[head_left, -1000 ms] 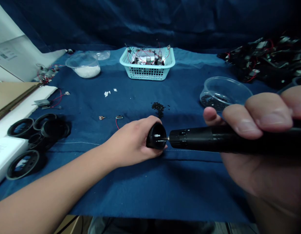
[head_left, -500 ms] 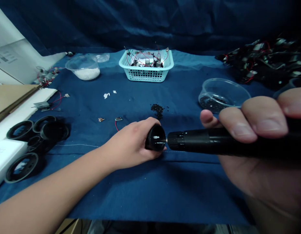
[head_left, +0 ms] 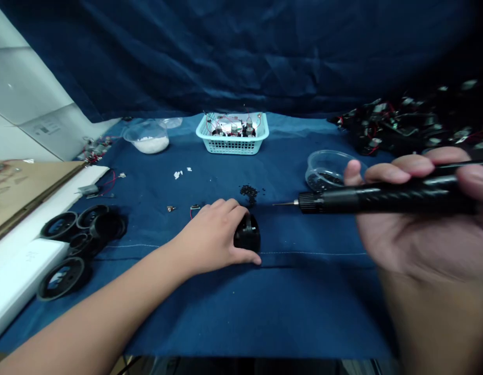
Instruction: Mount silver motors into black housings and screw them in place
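My left hand (head_left: pixel 215 237) is closed around a round black plastic housing (head_left: pixel 248 237) near the middle of the blue cloth. Its fingers wrap over the far side and the thumb lies along the near edge. My right hand (head_left: pixel 417 224) grips a black electric screwdriver (head_left: pixel 366 198), held level above the cloth with its thin bit pointing left. The bit's tip is apart from the housing. Just beyond the housing lies a small heap of black screws (head_left: pixel 249 192). A small wired part (head_left: pixel 195 208) sits left of my left hand's knuckles, its wire partly hidden.
Several black rings (head_left: pixel 63 278) lie at left beside a white box (head_left: pixel 34 265). Behind are a bowl of white pieces (head_left: pixel 151 144), a light-blue basket (head_left: pixel 231 147) of wired motors and a clear bowl (head_left: pixel 323 161) of screws. Dark wired parts (head_left: pixel 397 125) are piled at back right.
The screwdriver has drawn back to the right, its bit now out of the housing. My left hand has turned the housing, so its open end faces less toward me. The camera view has shifted.
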{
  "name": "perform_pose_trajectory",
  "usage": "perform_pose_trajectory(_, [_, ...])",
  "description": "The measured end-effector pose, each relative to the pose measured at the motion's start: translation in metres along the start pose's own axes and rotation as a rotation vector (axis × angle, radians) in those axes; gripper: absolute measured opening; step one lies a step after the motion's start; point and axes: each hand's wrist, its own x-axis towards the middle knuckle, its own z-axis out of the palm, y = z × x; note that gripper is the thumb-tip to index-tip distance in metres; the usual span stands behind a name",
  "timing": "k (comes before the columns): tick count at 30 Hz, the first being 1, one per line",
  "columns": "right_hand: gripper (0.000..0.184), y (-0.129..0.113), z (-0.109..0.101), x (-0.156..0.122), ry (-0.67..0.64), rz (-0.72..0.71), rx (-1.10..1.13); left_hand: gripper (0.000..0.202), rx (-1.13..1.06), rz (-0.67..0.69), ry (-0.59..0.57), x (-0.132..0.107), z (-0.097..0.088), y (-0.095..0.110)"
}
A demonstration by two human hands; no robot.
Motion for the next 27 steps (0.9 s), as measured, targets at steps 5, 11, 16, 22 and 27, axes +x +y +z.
perform_pose_trajectory(5, [0.002,0.008,0.001,0.006,0.069,-0.028,0.002,0.046,-0.219,-0.064,0.039,0.019,-0.031,-0.012])
perform_pose_trajectory(11, [0.009,0.018,-0.003,0.008,0.096,-0.01,0.01,0.02,-0.025,0.04,0.002,0.05,-0.022,-0.034])
perform_pose_trajectory(16, [0.009,0.022,-0.004,0.008,0.072,0.015,0.011,0.024,-0.038,0.058,0.035,0.051,-0.006,-0.032])
perform_pose_trajectory(22, [0.011,0.022,-0.008,0.008,0.062,0.023,0.002,0.019,-0.054,0.026,0.05,0.049,-0.009,-0.027])
perform_pose_trajectory(27, [0.011,0.019,-0.006,0.006,0.07,0.044,0.009,0.017,-0.085,-0.117,0.189,0.03,-0.014,-0.022])
